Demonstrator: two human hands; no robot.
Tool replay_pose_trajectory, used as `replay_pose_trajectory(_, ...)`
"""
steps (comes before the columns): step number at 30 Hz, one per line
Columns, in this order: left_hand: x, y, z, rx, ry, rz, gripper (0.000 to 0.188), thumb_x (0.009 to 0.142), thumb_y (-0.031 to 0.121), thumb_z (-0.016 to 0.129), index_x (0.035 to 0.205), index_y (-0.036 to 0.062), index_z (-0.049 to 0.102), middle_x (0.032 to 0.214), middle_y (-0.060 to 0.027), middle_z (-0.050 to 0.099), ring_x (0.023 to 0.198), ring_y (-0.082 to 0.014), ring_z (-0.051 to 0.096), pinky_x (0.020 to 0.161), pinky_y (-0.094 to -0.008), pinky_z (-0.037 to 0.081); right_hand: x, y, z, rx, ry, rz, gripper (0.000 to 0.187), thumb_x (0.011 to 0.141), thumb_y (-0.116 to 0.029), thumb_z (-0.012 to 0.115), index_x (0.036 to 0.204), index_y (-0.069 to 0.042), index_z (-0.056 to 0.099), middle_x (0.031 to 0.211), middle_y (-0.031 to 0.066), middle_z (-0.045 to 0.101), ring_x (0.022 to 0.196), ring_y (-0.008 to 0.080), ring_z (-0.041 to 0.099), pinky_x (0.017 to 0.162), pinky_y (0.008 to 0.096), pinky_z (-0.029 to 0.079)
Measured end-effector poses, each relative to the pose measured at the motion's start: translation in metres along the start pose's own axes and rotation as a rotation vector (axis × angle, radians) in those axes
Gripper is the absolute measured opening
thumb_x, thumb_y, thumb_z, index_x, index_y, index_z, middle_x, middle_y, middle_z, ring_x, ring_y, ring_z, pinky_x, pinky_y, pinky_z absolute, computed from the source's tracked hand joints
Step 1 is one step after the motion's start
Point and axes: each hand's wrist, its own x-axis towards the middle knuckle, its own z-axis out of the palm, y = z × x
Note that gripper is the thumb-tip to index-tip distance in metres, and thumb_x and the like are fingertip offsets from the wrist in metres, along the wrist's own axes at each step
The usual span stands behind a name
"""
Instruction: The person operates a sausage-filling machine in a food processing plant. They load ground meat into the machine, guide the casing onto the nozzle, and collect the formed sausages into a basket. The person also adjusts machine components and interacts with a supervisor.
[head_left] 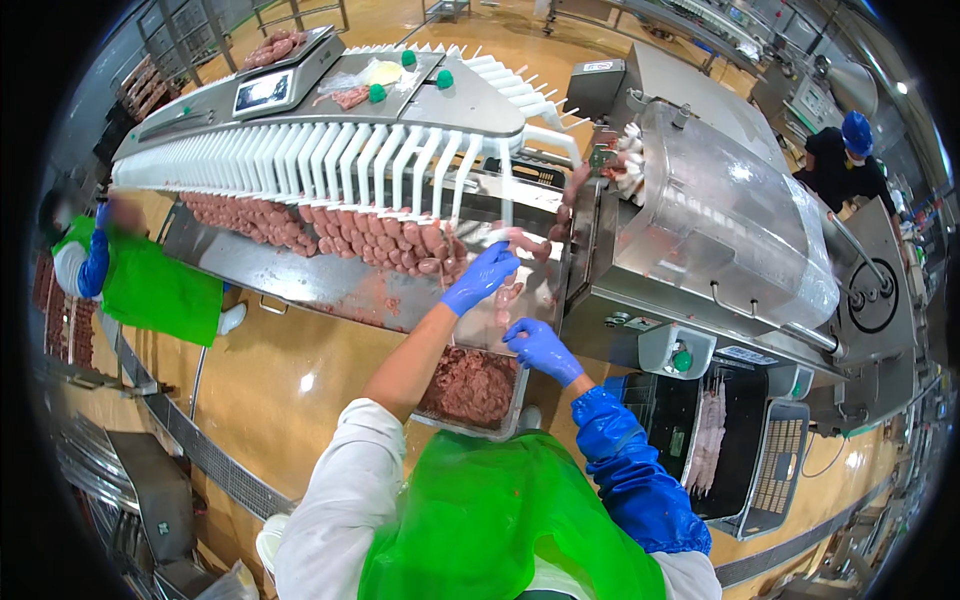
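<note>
While reaching over a steel tray (290, 272), has left hand (483, 278) at the string of sausages (555, 235) next to the clear-covered machine (735, 210).
Bunches left fingers nearly closed right by the near end of the string; cannot tell if pinching or just touching. Holds right hand (545, 350) lower and closer in, near the tray's near edge, fingers half curled; cannot tell if gripping anything. Between hands: a small sausage piece (507, 297). Beyond left hand: white hooks (400, 165), loaded on the left with rows of sausages (375, 235) over the tray. Below hands: a tub (517, 395) of minced meat (470, 385), just in front of the green apron (480, 490). Off to the far left: a co-worker (150, 285) in green. Beyond the hooks: a scale (265, 92) bearing a meat pile (275, 47).
</note>
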Motion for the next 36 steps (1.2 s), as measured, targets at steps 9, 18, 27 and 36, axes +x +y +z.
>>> replay_pose_trajectory(9,-0.01,0.023,-0.035,-0.483,-0.222,-0.355,0.047,0.097,0.043,0.053,0.13,0.0095,0.053,0.105,-0.0032,0.063,0.086,-0.0112,0.059,0.079,-0.0278,0.051,0.046,-0.091,0.019,-0.275,0.161,-0.65,0.017,0.081,-0.007,0.057,0.097,-0.004,0.063,0.075,0.0053,0.059,0.071,0.015,0.06,0.065,0.031,0.048)
replay_pose_trajectory(18,-0.037,0.034,-0.09,-0.281,-0.125,-0.296,0.035,0.097,0.041,0.055,0.102,0.0076,0.06,0.084,-0.005,0.063,0.067,-0.0168,0.058,0.06,-0.0313,0.048,0.147,-0.055,0.048,0.626,0.022,-0.363,0.027,0.092,-0.027,0.056,0.11,-0.006,0.056,0.089,0.005,0.061,0.07,0.0118,0.056,0.059,0.029,0.047)
replay_pose_trajectory(27,-0.016,-0.018,-0.133,0.249,-0.147,-0.225,0.03,0.094,0.035,0.057,0.086,0.0062,0.058,0.075,-0.0025,0.058,0.065,-0.0145,0.054,0.057,-0.0296,0.045,0.049,-0.089,0.032,0.024,-0.03,-0.52,0.04,0.09,-0.038,0.059,0.103,0.0,0.062,0.088,0.0141,0.067,0.075,0.0231,0.062,0.07,0.0383,0.05)
replay_pose_trajectory(36,0.004,-0.005,-0.091,0.217,-0.03,-0.019,0.032,0.096,0.035,0.057,0.109,0.0052,0.057,0.09,-0.0028,0.06,0.079,-0.0117,0.057,0.068,-0.0261,0.048,0.064,-0.052,0.037,-0.296,0.187,-0.629,0.029,0.091,-0.03,0.051,0.093,-0.004,0.061,0.08,0.0176,0.064,0.076,0.036,0.064,0.069,0.0479,0.048)
